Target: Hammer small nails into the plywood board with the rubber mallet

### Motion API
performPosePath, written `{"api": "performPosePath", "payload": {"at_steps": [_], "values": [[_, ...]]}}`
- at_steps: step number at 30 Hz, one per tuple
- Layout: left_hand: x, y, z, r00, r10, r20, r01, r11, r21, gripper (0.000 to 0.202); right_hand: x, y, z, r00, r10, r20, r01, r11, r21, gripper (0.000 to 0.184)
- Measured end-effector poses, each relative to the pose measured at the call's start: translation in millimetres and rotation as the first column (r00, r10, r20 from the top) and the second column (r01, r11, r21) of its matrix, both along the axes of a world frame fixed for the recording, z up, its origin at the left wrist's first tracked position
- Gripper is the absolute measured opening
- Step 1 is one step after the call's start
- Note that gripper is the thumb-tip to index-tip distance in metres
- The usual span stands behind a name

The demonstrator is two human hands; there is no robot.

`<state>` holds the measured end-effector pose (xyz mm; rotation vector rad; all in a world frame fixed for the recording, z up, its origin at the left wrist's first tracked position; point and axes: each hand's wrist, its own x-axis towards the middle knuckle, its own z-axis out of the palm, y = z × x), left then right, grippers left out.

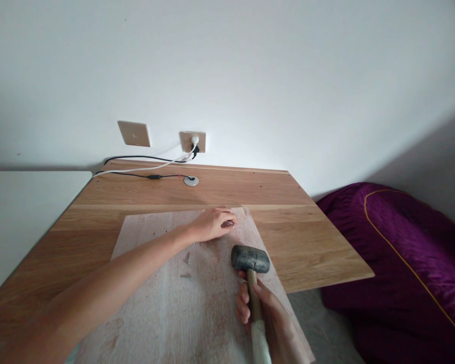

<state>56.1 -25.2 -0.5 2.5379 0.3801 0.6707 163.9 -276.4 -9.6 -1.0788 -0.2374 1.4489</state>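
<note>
Head view, items as we find them:

1. Wooden desk [311, 237], set against a white wall, its right front corner overhanging the floor.
2. Pale thin board [163, 308], lying flat on the desk and reaching from the near edge to about mid-depth.
3. Left hand [211, 224], with the forearm stretched across the board from the lower left. It rests near the board's far right corner, fingertips drawn together on a small item [229, 222]. We cannot tell what the item is at this size.
4. Right hand [267, 316], at the bottom edge of the frame, wrapped firmly round the wooden handle of a mallet [250, 259]. The dark head sits over the board, near the left hand on its near side but not touching it.
5. Two small fragments [186, 259] lying on the board between the forearm and the mallet head.
6. Blank wall plate [134, 133], with a socket [192, 141] to its right that carries a white plug.
7. White cable [144, 168] and black cable [136, 175], both trailing left along the desk's far edge.
8. Round metal grommet [191, 180] in the desktop near the cables.
9. Purple cushion [402, 253], to the right of the desk and lower than it.
</note>
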Motion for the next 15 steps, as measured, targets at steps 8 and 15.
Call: {"api": "performPosePath", "payload": {"at_steps": [8, 15], "values": [[0.9, 0.4, -0.1, 1.0, 0.004, 0.005, -0.004, 1.0, -0.018, 0.009, -2.5, -0.9, 26.1, 1.0, 0.017, -0.015, -0.017, 1.0, 0.003, 0.046], [2.0, 3.0, -1.4, 0.999, -0.003, 0.032, 0.005, 0.997, -0.072, 0.007, -0.5, 0.3, 10.9, 1.0, 0.003, 0.009, -0.003, 1.0, 0.018, 0.048]]}}
